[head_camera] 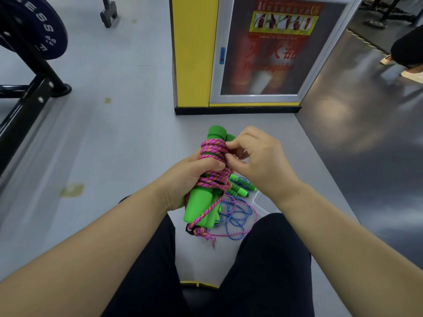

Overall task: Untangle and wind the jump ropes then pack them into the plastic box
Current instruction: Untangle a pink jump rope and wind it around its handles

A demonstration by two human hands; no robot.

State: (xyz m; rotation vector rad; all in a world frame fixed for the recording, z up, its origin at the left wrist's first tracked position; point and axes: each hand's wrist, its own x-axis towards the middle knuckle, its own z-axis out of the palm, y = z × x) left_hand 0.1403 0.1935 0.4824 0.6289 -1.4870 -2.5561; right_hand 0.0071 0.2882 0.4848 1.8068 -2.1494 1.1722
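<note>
With the left hand [194,177], grips two green handles [198,207] wound in pink rope [215,154]; with the right hand [258,161], pinches a strand at the coil's upper edge, just beside the left fingers. Holds the bundle directly above a loose blue rope [235,213] between the knees.

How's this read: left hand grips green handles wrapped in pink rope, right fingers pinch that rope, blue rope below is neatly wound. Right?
No. Head view: the blue rope lies in loose tangled loops, not wound. Left hand grips the green handles wrapped in pink rope; right hand pinches it.
</note>
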